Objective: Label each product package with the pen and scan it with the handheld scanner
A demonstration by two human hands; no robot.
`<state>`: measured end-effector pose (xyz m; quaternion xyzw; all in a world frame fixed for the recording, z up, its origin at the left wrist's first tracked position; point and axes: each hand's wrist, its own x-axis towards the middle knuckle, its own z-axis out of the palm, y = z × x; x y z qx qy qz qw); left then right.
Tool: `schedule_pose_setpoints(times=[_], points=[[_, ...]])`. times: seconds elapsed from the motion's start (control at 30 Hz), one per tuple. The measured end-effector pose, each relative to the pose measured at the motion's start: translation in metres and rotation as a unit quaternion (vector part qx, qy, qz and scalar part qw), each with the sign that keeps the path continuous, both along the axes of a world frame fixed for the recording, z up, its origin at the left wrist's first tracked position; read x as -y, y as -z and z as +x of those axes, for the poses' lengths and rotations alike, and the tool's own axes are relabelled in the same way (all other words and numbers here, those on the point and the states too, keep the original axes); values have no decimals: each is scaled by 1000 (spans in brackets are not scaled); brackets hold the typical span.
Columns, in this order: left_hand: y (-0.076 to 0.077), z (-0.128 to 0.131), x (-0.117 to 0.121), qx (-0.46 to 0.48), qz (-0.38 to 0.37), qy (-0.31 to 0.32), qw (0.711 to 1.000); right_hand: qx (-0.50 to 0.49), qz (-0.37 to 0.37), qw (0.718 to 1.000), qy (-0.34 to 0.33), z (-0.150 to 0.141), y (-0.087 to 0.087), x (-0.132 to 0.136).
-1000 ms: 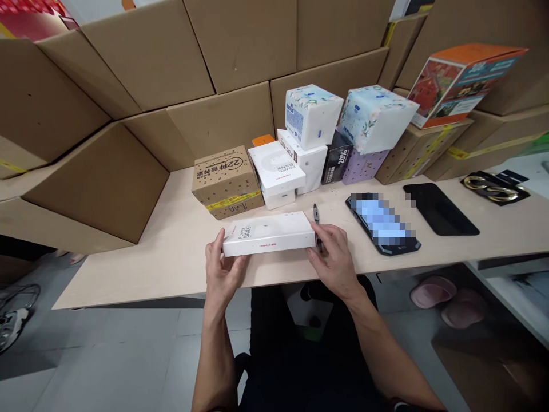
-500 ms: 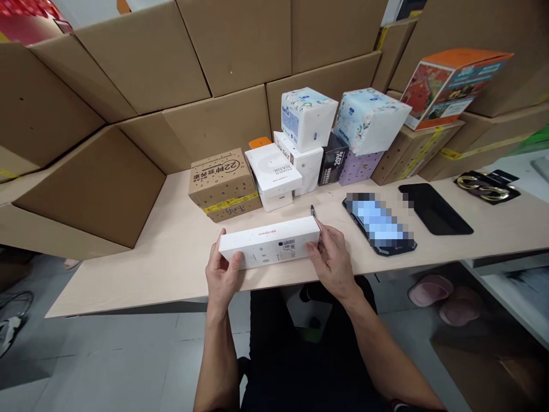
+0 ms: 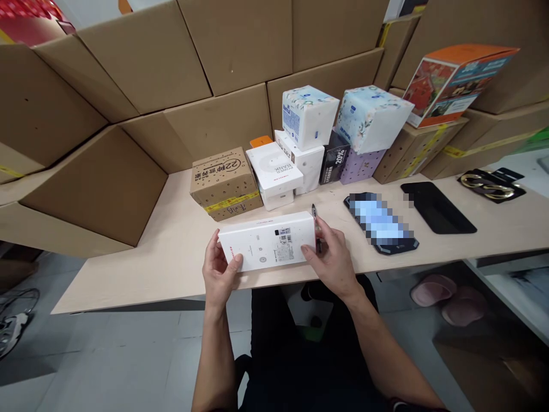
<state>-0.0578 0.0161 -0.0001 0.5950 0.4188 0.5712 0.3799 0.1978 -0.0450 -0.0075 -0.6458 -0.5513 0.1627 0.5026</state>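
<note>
Between my two hands I hold a flat white power bank box (image 3: 268,243), tilted so that its printed back with labels and codes faces me. My left hand (image 3: 221,269) grips its left end, thumb on the near face and fingers behind. At the right end, my right hand (image 3: 330,257) holds it the same way. The box is above the front edge of the table (image 3: 163,269). Just behind my right hand lies a dark pen-like object (image 3: 313,210), partly hidden. Another white power bank box (image 3: 274,169) rests on a white box farther back.
A brown carton (image 3: 225,183) with yellow tape stands behind the left hand. Tissue packs (image 3: 309,117) sit on smaller boxes. To the right lie a lit phone (image 3: 381,223), a black flat slab (image 3: 437,207) and gold-coloured rings (image 3: 489,186). Tall cardboard boxes (image 3: 240,46) wall the back.
The power bank box has been turned in both hands: its top with the lettering faced up, then its narrow side, and now its labelled back shows. Both hands have kept their grip.
</note>
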Motion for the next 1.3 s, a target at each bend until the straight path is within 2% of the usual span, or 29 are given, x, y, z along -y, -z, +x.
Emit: schedule_pose_setpoints(times=[0.17,0.33,0.6,0.8,1.03,1.17,1.3], points=[[-1,2,0,-9,-10,-8,1000,-36,-14,999,2,1,1,-2],[-1,4,1,-37,-38,-26,998,-30,-29,999,9,-3,-3,-4],[-11,12,3,-141,-74,-51,986,83,4,996,26,-6,-4,-8],[-9,14,1,-229,-77,-96,966,121,38,991,49,-6,-1,-8],[-8,17,1,-254,21,-98,962,154,42,986,51,-8,-3,-7],[-8,18,0,-325,56,-102,939,170,48,983,58,-8,-6,-7],[-6,20,-2,-382,107,-135,908,195,37,978,55,-8,-7,-6]])
